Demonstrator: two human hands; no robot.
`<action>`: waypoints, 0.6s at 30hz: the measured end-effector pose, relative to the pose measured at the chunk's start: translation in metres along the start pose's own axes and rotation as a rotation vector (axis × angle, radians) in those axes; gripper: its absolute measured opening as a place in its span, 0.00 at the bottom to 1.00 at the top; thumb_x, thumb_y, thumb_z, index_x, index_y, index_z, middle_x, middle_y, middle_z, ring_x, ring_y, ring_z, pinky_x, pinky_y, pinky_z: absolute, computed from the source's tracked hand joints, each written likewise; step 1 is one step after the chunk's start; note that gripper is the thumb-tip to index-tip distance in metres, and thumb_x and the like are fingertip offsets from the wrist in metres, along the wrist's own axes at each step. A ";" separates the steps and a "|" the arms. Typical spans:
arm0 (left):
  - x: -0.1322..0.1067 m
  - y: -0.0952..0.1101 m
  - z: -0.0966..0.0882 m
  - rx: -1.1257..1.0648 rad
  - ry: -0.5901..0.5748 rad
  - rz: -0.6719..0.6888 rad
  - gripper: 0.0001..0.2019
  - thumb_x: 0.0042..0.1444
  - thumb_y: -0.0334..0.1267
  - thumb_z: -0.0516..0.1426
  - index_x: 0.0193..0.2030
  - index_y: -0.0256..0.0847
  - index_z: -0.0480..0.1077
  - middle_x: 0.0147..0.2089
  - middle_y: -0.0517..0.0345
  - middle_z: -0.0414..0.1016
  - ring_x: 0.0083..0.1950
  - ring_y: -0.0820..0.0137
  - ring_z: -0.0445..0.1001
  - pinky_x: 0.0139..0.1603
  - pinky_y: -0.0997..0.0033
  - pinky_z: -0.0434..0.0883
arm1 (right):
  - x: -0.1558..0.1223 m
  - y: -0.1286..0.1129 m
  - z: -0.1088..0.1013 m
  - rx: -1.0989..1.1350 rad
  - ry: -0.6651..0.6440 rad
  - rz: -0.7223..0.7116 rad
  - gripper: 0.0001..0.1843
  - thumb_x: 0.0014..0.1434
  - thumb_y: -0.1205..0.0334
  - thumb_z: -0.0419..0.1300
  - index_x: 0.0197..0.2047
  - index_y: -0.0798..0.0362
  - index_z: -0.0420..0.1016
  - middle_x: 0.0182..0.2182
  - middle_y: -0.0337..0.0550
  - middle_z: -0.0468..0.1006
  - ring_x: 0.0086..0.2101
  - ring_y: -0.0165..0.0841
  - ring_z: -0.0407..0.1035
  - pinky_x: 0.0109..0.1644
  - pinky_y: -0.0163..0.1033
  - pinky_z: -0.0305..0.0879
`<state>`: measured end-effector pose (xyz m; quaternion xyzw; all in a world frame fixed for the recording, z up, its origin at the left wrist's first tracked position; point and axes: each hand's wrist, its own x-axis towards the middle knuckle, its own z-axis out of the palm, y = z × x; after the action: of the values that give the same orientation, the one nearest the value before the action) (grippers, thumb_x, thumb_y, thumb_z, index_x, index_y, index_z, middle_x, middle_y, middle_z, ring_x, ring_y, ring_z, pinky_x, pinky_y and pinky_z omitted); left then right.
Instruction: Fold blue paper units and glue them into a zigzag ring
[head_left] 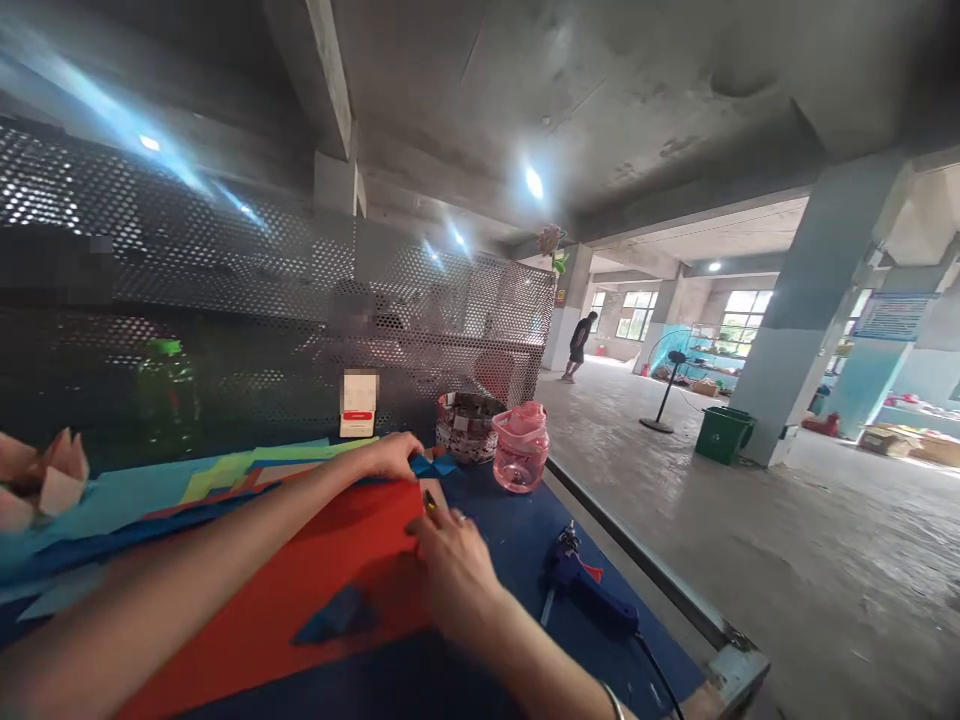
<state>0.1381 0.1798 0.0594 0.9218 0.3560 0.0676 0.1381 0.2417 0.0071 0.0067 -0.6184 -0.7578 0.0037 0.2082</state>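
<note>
The left hand point(388, 456) is closed in a pinch on a small blue paper fold point(432, 465) at the far edge of a red paper sheet point(300, 570). The right hand point(454, 572) sits just below it, fingers curled down at the sheet's edge. Whether those fingers grip the paper or only press on it, I cannot tell. A tiny yellow-tipped object point(429, 500) shows between the hands, too small to name.

The work in hand looks like shaping that blue fold at the sheet's edge, and it calls for both hands to stay close on the paper. A darker blue paper scrap point(334, 615) lies on the red sheet. Further left is a layered stack of teal, yellow and blue paper point(225, 482), and paper lotus flowers point(52, 478) sit at the frame's edge.

On the blue worktop point(510, 525) are a blue glue gun point(581, 585) with its black cord, a pink plastic jug point(521, 447) and a woven container point(469, 425). A perforated metal screen point(225, 260) stands behind them. Across the floor, a person point(580, 345) stands near a green bin point(724, 433).
</note>
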 end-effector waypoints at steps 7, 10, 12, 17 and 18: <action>-0.062 0.035 -0.019 -0.074 0.034 0.125 0.07 0.41 0.38 0.57 0.28 0.39 0.71 0.25 0.63 0.69 0.28 0.71 0.65 0.28 0.75 0.56 | -0.004 0.027 0.000 -0.158 -0.114 0.236 0.13 0.61 0.59 0.52 0.44 0.57 0.72 0.41 0.54 0.77 0.41 0.43 0.74 0.39 0.41 0.66; -0.093 0.054 -0.015 -0.063 0.077 0.198 0.05 0.43 0.36 0.56 0.28 0.39 0.71 0.25 0.63 0.69 0.28 0.72 0.65 0.29 0.74 0.56 | -0.005 0.028 0.002 -0.152 -0.128 0.253 0.14 0.61 0.55 0.53 0.44 0.54 0.71 0.41 0.52 0.78 0.41 0.41 0.74 0.39 0.39 0.65; -0.112 0.064 -0.012 -0.044 0.076 0.227 0.07 0.44 0.35 0.54 0.31 0.40 0.72 0.27 0.62 0.71 0.28 0.72 0.66 0.29 0.74 0.57 | -0.004 0.028 0.000 -0.154 -0.140 0.265 0.15 0.60 0.53 0.54 0.45 0.53 0.70 0.41 0.50 0.78 0.41 0.41 0.74 0.38 0.38 0.65; -0.148 0.076 -0.008 0.054 0.070 0.148 0.10 0.46 0.33 0.53 0.35 0.43 0.73 0.27 0.62 0.73 0.27 0.71 0.66 0.29 0.72 0.55 | -0.005 0.028 -0.011 -0.201 -0.160 0.310 0.16 0.59 0.57 0.56 0.47 0.58 0.68 0.40 0.58 0.77 0.41 0.44 0.74 0.39 0.41 0.66; -0.151 0.075 -0.008 0.063 0.069 0.136 0.10 0.46 0.33 0.53 0.35 0.43 0.73 0.27 0.62 0.73 0.26 0.71 0.66 0.28 0.72 0.55 | -0.006 0.028 -0.013 -0.213 -0.154 0.312 0.15 0.60 0.59 0.54 0.47 0.58 0.68 0.40 0.58 0.77 0.42 0.44 0.74 0.39 0.41 0.65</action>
<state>0.0726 0.0259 0.0860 0.9449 0.2989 0.0973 0.0915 0.2728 0.0045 0.0088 -0.7448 -0.6624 0.0031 0.0802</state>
